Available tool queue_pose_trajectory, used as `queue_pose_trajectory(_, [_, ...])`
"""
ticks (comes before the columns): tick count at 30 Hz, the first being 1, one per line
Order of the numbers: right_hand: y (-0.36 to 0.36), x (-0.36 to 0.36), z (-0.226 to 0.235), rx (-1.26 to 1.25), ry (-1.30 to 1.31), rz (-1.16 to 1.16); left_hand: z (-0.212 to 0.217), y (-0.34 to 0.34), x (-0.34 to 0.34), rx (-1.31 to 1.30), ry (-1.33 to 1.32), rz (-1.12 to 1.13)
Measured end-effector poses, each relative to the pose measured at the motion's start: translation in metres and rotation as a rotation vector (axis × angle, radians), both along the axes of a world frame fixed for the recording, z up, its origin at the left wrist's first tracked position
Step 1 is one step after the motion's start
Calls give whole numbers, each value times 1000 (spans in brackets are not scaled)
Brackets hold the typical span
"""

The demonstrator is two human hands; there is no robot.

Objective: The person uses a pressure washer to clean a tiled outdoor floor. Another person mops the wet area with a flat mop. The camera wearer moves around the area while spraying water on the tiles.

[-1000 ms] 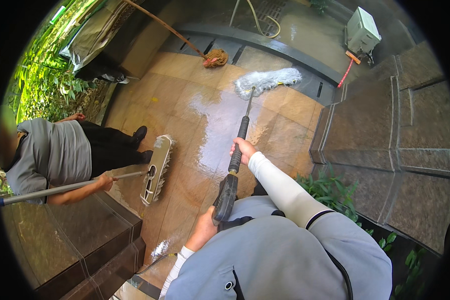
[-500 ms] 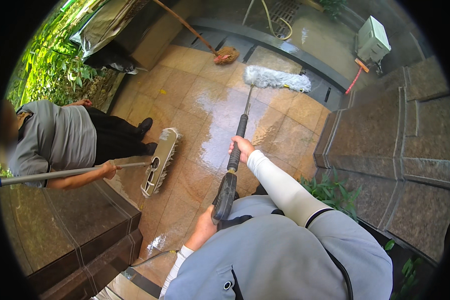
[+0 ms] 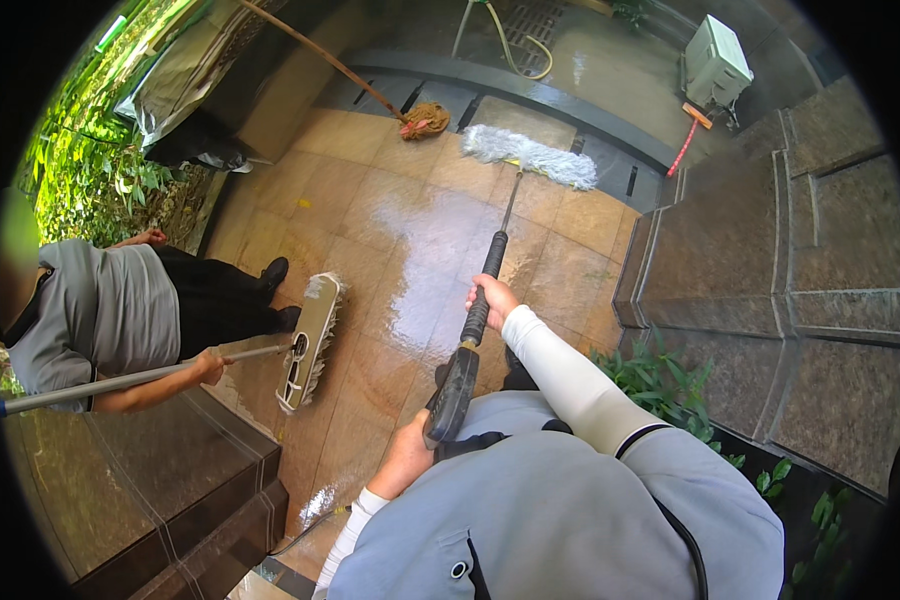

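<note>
A black pressure washer gun with a long thin lance runs forward from my waist. My left hand is closed round its rear grip; the trigger is hidden. Farther forward, my right hand wraps the ribbed black sleeve of the lance. The lance's tip reaches a fluffy grey-white mop head lying across the far tiles; whether they touch I cannot tell.
At left a co-worker holds a pole with a wide flat mop. A string mop leans farther off. Wet tiles shine between. Stone walls, plants, an orange-headed brush and a white box stand right.
The lance's tip has shifted right along the mop head, from its left end toward its middle. My view has turned slightly, so the surroundings sit farther left. Both hands keep their hold.
</note>
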State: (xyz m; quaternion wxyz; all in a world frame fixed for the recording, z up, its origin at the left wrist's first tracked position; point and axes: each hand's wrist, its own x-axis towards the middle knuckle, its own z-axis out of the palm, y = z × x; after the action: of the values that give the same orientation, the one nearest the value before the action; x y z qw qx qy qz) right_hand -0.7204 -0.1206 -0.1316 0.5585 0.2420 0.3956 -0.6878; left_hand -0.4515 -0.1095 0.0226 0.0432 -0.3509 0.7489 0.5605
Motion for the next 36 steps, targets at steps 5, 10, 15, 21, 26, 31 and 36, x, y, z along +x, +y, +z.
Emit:
queue_pose_trajectory(5, [-10,2,1,-20,-7,53,2,4,-1,-23,-21,9])
queue_pose_trajectory(10, [-12,-1,4,-23,7,42,1,7,-3,57,-63,86])
queue_pose_trajectory(15, [9,-9,3,53,5,-5,-6,7,-3,26,22,10])
queue_pose_trajectory(21, [-9,0,-1,19,-4,72,-10,9,3,-22,7,37])
queue_pose_trajectory(26, [-30,8,4,-53,-32,132,-8,12,5,-49,-101,117])
queue_pose_trajectory(31, [-30,12,10,-47,-15,151,-19,16,16,-58,-27,132])
queue_pose_trajectory(36, [-33,11,14,-59,6,149,-37,20,20,38,-52,234])
